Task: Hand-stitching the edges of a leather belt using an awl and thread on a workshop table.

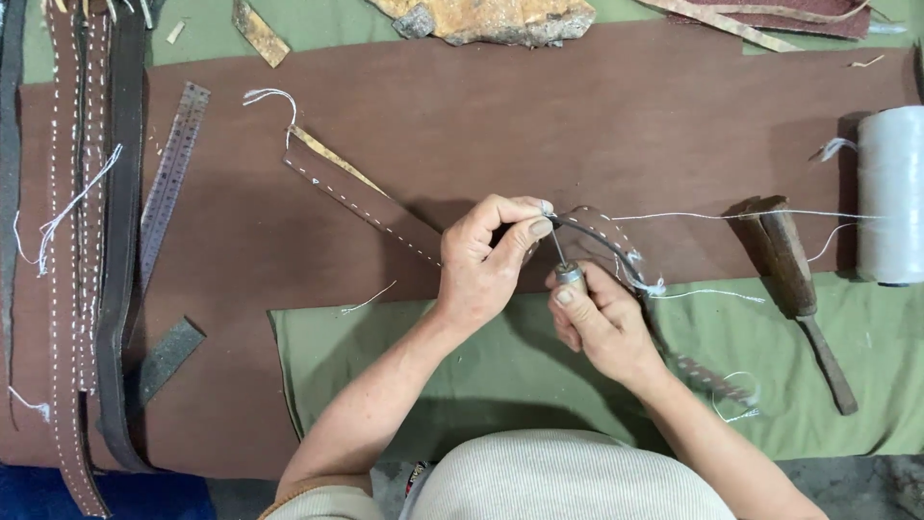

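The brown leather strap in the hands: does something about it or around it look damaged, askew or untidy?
No damage shows. The strap lies diagonally, its far end bent into an arch between the left hand and right hand. Loose white thread trails over the cloth.

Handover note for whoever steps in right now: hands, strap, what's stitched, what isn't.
Left hand pinches the brown leather strap where it bends.
Right hand grips an awl, its point at the strap beside the left fingertips.
White thread runs from the strap to the spool at right.
Done: white stitches along the strap's flat length.
Left: can't tell how much; the bent part is half hidden.
Mallet lies at right, ruler at left.
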